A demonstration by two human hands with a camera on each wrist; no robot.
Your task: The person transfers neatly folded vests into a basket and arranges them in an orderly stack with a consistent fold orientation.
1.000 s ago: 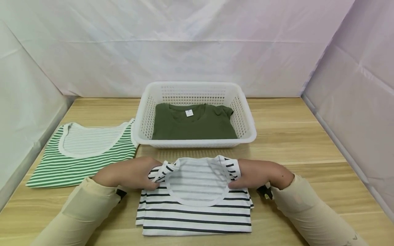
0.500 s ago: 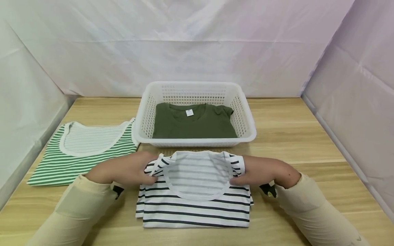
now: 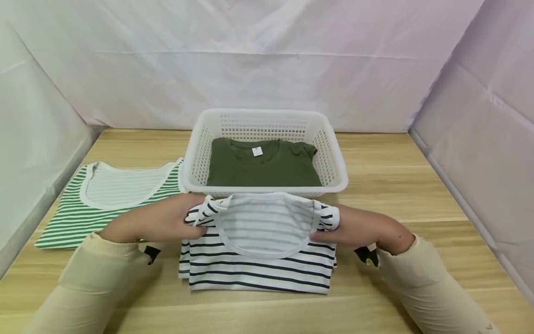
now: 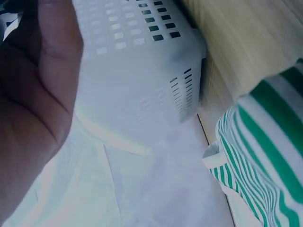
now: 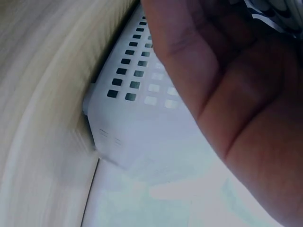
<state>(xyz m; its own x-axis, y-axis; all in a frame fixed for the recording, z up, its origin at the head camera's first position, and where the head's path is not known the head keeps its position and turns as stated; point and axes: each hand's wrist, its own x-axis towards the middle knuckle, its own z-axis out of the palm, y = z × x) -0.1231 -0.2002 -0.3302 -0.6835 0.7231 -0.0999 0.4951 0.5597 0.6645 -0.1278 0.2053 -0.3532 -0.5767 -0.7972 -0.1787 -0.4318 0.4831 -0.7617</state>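
Observation:
A folded white shirt with black stripes (image 3: 258, 273) lies in front of the basket in the head view, its wide white neckline facing up. At its left shoulder my left hand (image 3: 160, 220) grips the bunched fabric, thumb on top. My right hand (image 3: 359, 227) pinches the opposite shoulder the same way. The fingers under the cloth are hidden. The shirt's back collar edge overlaps the front rim of the white plastic basket (image 3: 267, 189) in this view. Inside that basket lies a folded dark green T-shirt (image 3: 267, 169) with a small white label at the neck.
A green-and-white striped shirt (image 3: 108, 213) lies folded on the left, close to the basket's left side and partly behind my left forearm. The wooden table (image 3: 400, 185) is bounded by white sheeting (image 3: 267, 79) at the back and both sides.
Both hands have moved forward and a little apart, bringing the black-striped shirt up toward the basket. Its front edge has shifted away from me. The basket and the other shirts have not moved.

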